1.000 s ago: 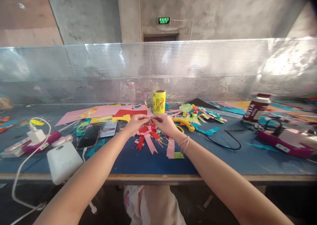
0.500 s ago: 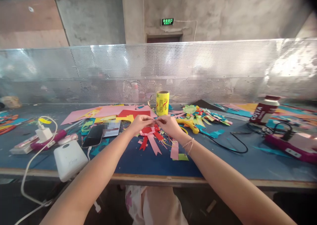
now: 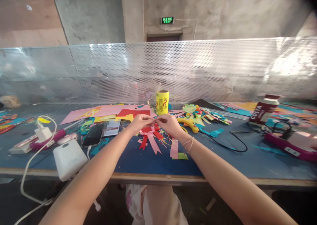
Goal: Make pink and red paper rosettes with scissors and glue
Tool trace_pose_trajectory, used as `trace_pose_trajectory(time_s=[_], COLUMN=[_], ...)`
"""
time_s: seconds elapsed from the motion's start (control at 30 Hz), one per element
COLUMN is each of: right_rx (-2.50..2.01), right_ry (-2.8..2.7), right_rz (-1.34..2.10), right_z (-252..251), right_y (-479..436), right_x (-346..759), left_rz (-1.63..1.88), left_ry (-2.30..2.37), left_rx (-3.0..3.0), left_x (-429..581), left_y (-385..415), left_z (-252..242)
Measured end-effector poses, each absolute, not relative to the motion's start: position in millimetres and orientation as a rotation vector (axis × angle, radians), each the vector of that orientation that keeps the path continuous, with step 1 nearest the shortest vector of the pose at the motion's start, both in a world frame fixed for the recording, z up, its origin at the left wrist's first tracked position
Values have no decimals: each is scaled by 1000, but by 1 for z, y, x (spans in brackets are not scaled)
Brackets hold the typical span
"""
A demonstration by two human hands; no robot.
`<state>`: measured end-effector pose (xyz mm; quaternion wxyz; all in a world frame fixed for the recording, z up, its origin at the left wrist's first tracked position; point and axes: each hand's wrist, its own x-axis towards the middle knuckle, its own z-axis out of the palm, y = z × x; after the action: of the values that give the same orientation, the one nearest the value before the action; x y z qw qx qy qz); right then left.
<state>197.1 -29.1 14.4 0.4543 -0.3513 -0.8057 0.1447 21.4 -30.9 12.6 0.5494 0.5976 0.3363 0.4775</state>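
Red-pink paper rosette (image 3: 151, 137), tails (image 3: 155, 146) notched, splayed; left hand (image 3: 140, 123), right hand (image 3: 170, 124) pinched narrow above, contents unclear.

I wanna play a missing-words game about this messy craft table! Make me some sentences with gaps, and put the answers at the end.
1. In the picture, just below the left hand and right hand are notched paper strips coloured red and ____.
2. The bracelet is on the person's ____ wrist.
3. The upright hollow roll is mostly ____.
4. The lit wall sign says ____ in English.

Missing words: pink; right; yellow; EXIT.
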Motion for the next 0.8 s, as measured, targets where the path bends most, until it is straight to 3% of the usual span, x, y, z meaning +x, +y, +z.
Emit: trace_pose_trajectory(time_s=[0.27, 0.53, 0.8], right_rx=[-843, -791, -739], right_ry=[-1916, -1825, -1686], right_rz=[520, 979, 1219], right_z=[15, 14, 11], right_y=[-28, -22, -23], right_x=[196, 195, 193], left_rz=[1142, 1165, 1182], left_ry=[786, 810, 896], left_rx=[1364, 1632, 1847], left_x=[21, 20, 22], left_y=[-30, -28, -33], left_z=[11, 9, 13])
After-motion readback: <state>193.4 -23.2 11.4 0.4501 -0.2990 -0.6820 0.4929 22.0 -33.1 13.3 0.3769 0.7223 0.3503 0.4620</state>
